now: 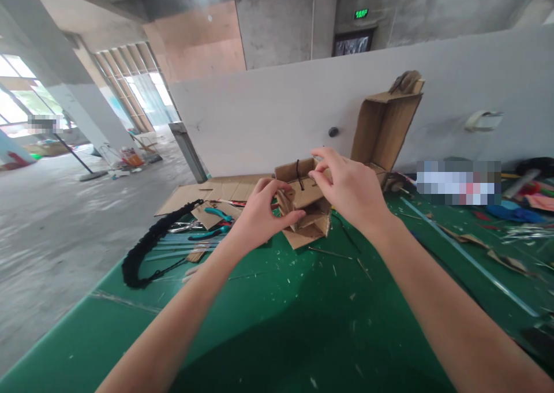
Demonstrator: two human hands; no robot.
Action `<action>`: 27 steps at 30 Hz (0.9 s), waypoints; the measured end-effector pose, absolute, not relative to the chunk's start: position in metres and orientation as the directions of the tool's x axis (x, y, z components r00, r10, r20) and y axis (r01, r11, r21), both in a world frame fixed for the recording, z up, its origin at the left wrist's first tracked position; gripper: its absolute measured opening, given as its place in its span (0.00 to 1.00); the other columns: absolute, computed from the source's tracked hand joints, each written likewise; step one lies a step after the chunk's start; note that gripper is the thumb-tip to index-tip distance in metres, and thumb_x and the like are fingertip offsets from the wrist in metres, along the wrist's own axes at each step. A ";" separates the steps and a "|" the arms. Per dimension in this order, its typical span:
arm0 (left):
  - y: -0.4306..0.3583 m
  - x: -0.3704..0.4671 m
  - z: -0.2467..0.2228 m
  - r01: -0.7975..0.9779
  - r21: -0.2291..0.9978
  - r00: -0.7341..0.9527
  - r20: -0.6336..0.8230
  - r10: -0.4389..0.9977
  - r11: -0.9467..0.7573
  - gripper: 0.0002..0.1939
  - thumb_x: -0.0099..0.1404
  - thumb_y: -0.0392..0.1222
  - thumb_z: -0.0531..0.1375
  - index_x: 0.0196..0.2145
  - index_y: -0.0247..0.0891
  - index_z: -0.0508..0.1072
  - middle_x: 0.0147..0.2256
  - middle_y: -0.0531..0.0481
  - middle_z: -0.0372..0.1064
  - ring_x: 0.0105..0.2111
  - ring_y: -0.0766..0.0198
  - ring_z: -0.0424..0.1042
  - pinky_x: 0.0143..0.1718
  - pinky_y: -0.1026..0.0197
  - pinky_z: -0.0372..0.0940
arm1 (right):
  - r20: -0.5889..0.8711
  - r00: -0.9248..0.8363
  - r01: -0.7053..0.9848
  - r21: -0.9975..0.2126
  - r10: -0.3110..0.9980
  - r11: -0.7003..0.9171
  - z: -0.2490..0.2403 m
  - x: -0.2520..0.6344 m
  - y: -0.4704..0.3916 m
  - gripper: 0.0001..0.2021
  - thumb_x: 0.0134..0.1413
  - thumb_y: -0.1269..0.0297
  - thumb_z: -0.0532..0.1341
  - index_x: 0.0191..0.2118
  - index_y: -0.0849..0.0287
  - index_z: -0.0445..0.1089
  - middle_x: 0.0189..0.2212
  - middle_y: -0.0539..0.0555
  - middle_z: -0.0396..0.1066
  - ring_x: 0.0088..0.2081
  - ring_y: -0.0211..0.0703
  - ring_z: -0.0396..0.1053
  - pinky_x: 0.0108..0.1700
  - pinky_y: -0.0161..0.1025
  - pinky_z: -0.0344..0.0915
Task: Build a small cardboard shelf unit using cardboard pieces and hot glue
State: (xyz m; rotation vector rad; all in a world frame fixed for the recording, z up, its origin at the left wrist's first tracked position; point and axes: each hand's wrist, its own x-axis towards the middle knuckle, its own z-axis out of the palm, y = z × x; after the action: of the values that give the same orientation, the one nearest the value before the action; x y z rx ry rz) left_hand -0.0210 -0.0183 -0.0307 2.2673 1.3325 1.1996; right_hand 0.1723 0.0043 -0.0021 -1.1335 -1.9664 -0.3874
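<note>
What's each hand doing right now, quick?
Left hand: closed on the left side of the small, brown, folded cardboard structure.
Right hand: fingers curled by its upper edge; whether it holds anything can't be told.

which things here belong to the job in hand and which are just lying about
Seemingly in use:
small cardboard piece, gripped by the left hand, with the right hand at its far side
dark cord on that piece

Apparently lying about:
teal-handled pliers
black fuzzy bundle
thin rod in front

Unclear: tall cardboard piece behind
</note>
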 end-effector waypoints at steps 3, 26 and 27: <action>-0.015 -0.020 -0.032 0.622 0.552 0.252 0.530 0.810 -0.555 0.22 0.57 0.50 0.65 0.47 0.42 0.67 0.47 0.46 0.60 0.41 0.62 0.69 0.43 0.55 0.72 | 0.763 -0.265 0.839 -0.119 0.590 0.532 -0.003 0.172 0.005 0.17 0.59 0.68 0.57 0.54 0.55 0.61 0.39 0.52 0.76 0.38 0.45 0.73 0.34 0.38 0.61; -0.012 -0.024 -0.031 0.604 0.525 0.266 0.576 0.773 -0.600 0.19 0.59 0.48 0.64 0.46 0.42 0.67 0.48 0.46 0.61 0.46 0.59 0.68 0.47 0.52 0.69 | 0.071 -0.180 0.935 -0.298 0.981 0.193 -0.105 0.167 -0.030 0.19 0.64 0.64 0.49 0.56 0.67 0.63 0.38 0.66 0.76 0.39 0.52 0.76 0.36 0.41 0.64; -0.012 -0.024 -0.031 0.602 0.525 0.266 0.579 0.771 -0.602 0.19 0.59 0.48 0.64 0.46 0.42 0.67 0.48 0.46 0.61 0.46 0.59 0.68 0.47 0.52 0.69 | 0.065 -0.166 0.932 -0.315 0.984 0.178 -0.111 0.162 -0.030 0.19 0.64 0.64 0.49 0.56 0.67 0.62 0.38 0.66 0.76 0.39 0.53 0.76 0.37 0.41 0.64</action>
State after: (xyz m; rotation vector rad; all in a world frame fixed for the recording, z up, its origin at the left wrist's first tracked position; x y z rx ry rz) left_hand -0.0237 -0.0120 -0.0310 2.3331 1.2853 1.2468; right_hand 0.1620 -0.0301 -0.1107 -1.8424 -2.2017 0.2946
